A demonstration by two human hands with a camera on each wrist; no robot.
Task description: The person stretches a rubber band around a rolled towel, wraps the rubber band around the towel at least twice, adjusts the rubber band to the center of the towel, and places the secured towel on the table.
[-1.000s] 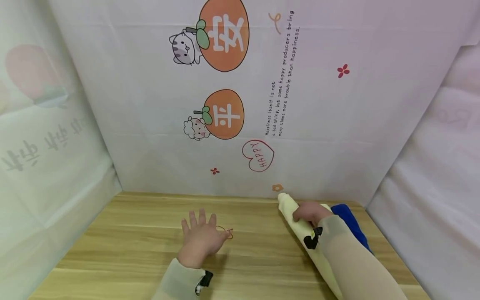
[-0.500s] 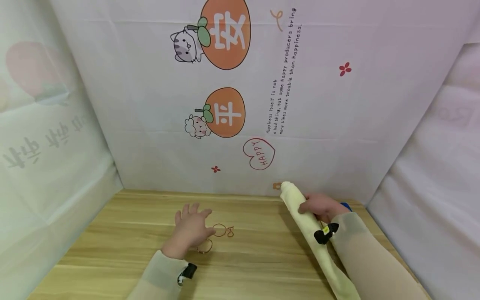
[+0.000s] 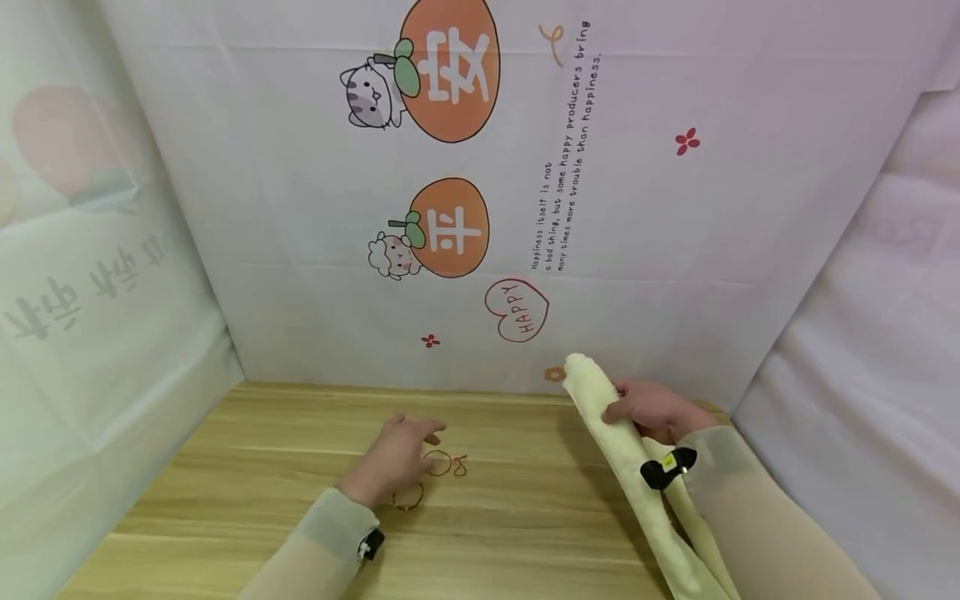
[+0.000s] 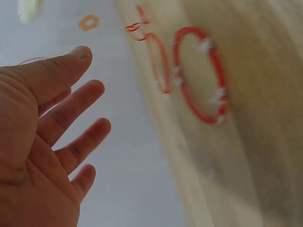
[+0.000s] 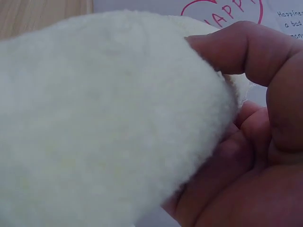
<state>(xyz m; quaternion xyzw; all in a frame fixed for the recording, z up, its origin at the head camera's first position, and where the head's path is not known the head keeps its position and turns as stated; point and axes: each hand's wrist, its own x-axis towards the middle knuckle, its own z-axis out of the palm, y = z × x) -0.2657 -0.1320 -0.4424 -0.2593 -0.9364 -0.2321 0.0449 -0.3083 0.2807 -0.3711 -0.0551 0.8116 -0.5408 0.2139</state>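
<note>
A pale yellow fuzzy towel (image 3: 628,467), in a long roll or fold, hangs from my right hand (image 3: 654,408) at the right of the head view. The thumb and fingers pinch its edge, as the right wrist view shows; there the towel (image 5: 104,109) covers much of the picture. My left hand (image 3: 393,454) hovers over the table with fingers spread and slightly bent, holding nothing. Beside it lie a red bracelet with white bits (image 4: 217,66), a thinner orange-red ring (image 4: 164,59) and a small twisted red loop (image 3: 460,467).
The wood-grain table (image 3: 495,542) ends at a white printed back sheet (image 3: 637,208). White cloth walls stand at the left (image 3: 112,333) and right (image 3: 862,350). Black wrist cameras (image 3: 663,471) sit on the sleeves.
My right hand has lifted the towel and moved right, and the blue cloth is now out of sight. My left hand has shifted left off the rings, its fingers less spread.
</note>
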